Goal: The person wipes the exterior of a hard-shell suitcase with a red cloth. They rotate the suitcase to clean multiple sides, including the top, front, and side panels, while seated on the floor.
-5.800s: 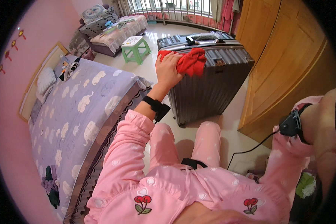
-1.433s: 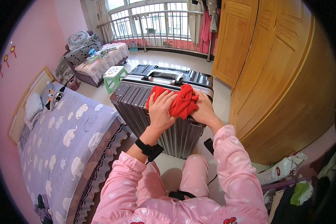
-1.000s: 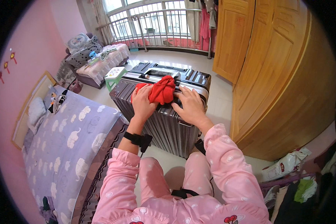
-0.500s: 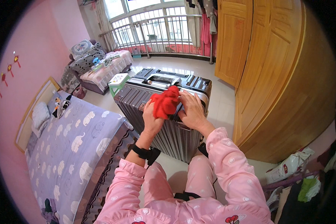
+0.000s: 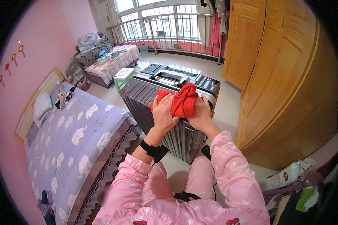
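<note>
A large dark grey ribbed suitcase (image 5: 184, 144) stands upright on the floor in front of my knees, its handle (image 5: 172, 79) on the top face. Over the suitcase's near top edge, a bunched red cloth (image 5: 184, 102) is between my two hands. My left hand (image 5: 164, 115) is closed on the cloth, with part of it showing past the fingers on the left. Its right side is gripped by my right hand (image 5: 201, 117), whose fingers are partly hidden behind the folds. Whether the cloth presses on the suitcase, I cannot tell.
A green and white stool (image 5: 124, 74) stands just beyond the suitcase's left corner. The bed (image 5: 73, 150) with a purple elephant-patterned sheet lies to the left. To the right rises a wooden wardrobe (image 5: 278, 86). Bags and clothes (image 5: 293, 183) are piled at the lower right.
The red cloth has moved slightly right and been bunched up differently. My right hand, earlier on the suitcase beside it, now grips it too. The view has shifted a little.
</note>
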Available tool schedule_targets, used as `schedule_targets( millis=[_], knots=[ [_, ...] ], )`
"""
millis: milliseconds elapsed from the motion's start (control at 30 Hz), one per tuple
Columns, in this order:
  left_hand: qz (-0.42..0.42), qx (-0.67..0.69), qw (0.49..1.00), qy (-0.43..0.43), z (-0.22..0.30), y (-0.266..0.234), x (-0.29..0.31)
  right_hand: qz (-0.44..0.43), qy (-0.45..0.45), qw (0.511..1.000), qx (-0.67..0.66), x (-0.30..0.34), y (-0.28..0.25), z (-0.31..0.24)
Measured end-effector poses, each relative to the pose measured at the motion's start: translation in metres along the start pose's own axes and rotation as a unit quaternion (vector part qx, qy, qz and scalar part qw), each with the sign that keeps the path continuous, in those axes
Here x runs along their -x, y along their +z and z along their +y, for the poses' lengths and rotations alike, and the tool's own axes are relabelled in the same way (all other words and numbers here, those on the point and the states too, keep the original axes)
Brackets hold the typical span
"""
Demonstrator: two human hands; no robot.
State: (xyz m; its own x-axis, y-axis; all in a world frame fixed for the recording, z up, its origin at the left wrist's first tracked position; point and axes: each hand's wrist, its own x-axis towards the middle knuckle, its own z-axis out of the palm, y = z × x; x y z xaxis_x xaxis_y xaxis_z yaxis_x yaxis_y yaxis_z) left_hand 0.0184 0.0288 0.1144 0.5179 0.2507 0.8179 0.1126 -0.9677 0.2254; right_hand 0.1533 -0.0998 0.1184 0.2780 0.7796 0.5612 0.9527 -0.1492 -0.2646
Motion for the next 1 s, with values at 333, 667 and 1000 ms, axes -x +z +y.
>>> schedule_targets(
  millis=[333,667,1000],
  knots=[
    [-0.039,0.119,0.989,0.072,-0.05,-0.013,-0.013,0.043,-0.003,0.998,-0.055,0.0,0.0,-0.007],
    [-0.042,0.042,0.998,0.01,-0.084,-0.01,-0.021,0.049,-0.01,0.998,-0.032,-0.004,0.009,-0.039],
    [-0.068,0.018,0.995,-0.069,-0.064,-0.005,-0.023,0.12,0.016,0.992,-0.024,-0.013,0.02,0.005]
  ],
)
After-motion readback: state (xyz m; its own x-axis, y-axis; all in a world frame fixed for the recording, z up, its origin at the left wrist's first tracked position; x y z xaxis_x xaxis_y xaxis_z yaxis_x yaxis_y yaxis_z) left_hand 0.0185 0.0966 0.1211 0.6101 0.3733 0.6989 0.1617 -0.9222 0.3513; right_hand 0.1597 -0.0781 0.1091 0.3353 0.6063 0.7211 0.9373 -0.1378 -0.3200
